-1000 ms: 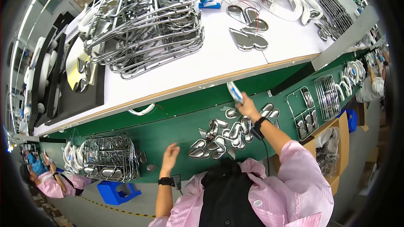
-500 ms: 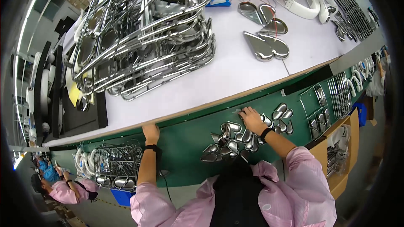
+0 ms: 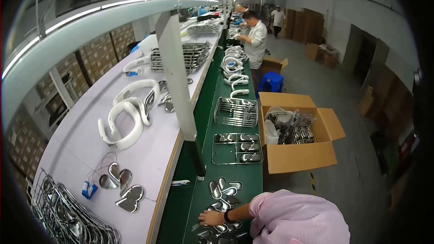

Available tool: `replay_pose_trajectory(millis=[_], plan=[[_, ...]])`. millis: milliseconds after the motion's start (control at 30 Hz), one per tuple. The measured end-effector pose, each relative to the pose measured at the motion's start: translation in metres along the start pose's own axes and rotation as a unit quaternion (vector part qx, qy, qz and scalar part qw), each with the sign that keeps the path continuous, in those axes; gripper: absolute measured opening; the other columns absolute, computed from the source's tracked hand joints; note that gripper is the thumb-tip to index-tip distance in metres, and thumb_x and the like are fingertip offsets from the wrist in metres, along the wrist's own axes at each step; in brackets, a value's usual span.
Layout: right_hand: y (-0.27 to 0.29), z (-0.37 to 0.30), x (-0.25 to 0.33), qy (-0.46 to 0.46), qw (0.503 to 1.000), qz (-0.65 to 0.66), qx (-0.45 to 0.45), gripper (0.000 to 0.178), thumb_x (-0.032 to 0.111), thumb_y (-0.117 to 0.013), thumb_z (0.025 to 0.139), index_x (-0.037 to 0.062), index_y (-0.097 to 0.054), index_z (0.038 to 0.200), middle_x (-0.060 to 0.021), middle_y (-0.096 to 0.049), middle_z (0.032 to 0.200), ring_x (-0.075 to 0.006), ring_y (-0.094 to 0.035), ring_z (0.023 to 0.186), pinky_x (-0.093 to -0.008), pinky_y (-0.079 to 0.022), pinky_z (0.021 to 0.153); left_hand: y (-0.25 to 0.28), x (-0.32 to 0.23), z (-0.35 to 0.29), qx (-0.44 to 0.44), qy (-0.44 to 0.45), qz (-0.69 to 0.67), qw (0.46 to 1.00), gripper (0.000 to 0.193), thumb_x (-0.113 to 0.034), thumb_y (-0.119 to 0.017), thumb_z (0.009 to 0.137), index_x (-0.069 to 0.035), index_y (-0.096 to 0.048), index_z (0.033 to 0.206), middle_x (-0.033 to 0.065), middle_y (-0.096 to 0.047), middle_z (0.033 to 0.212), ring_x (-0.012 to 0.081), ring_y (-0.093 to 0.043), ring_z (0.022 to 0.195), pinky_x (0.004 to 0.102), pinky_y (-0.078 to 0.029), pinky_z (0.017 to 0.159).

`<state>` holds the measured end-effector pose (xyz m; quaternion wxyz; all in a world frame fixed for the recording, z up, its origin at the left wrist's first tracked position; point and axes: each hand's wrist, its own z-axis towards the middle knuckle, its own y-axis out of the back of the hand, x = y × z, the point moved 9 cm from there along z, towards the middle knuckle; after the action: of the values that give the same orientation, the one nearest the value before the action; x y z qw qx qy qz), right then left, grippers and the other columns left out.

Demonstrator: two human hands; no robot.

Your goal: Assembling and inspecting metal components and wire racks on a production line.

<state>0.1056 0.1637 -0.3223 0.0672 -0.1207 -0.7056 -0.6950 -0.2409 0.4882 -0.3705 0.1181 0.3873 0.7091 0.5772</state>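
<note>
My right hand (image 3: 212, 218), with a dark band on the wrist, is at the bottom of the head view, over the green bench strip (image 3: 199, 199). Its fingers are bent together toward the left, beside a small pale translucent scrap (image 3: 195, 227); whatever they pinch is too small to name. Loose shiny silver teardrop-shaped pieces (image 3: 220, 187) lie just beyond the hand, and more are scattered under and below it. My left hand is out of view.
Along the strip stand a wire rack holding silver pieces (image 3: 249, 147), stacked racks (image 3: 236, 112) and white curved parts (image 3: 238, 81). An open cardboard box (image 3: 298, 158) stands right. A grey post (image 3: 174, 72) rises by the white table (image 3: 90, 144). A co-worker (image 3: 255, 40) stands farther along.
The view has swung to the right, along the bench. My left hand has left the picture. My right hand remains among the silver pieces, its fingers still bent.
</note>
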Motion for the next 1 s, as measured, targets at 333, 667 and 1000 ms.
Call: replay_pose_trajectory(millis=[333,667,1000], plan=[[-0.003,0.001,0.005,0.022,0.999,-0.017,0.033,0.03,0.017,-0.054,0.083,0.0101,-0.058,0.112,-0.0127,-0.049,0.116,-0.0269,-0.048,0.11,-0.0378,-0.042,0.09,0.058,-0.043,0.012,-0.035,0.093,-0.232,0.967,0.064,-0.053,-0.063,0.081,-0.013,-0.054,0.129,0.0201,-0.06,0.118,0.0356,-0.056,0.108,0.049,-0.045,0.088],[0.062,0.01,-0.008,-0.081,0.979,0.183,-0.034,0.039,0.015,-0.066,0.078,0.0013,-0.05,0.111,-0.0159,-0.045,0.111,-0.0341,-0.051,0.103,-0.0421,-0.051,0.075,0.033,-0.032,-0.004,0.046,-0.063,-0.196,0.978,0.072,-0.046,-0.067,0.08,-0.006,-0.044,0.136,0.024,-0.052,0.128,0.0394,-0.048,0.119,0.0449,-0.037,0.101],[-0.004,-0.037,0.016,-0.339,0.493,0.797,0.082,0.055,0.048,-0.047,0.097,0.0018,-0.046,0.128,-0.0086,-0.067,0.099,-0.0148,-0.065,0.081,-0.0212,-0.051,0.065,0.066,-0.085,0.019,0.029,-0.074,-0.207,0.975,0.055,-0.024,-0.07,0.077,-0.002,-0.051,0.123,0.024,-0.062,0.108,0.0371,-0.06,0.102,0.0458,-0.048,0.086]])
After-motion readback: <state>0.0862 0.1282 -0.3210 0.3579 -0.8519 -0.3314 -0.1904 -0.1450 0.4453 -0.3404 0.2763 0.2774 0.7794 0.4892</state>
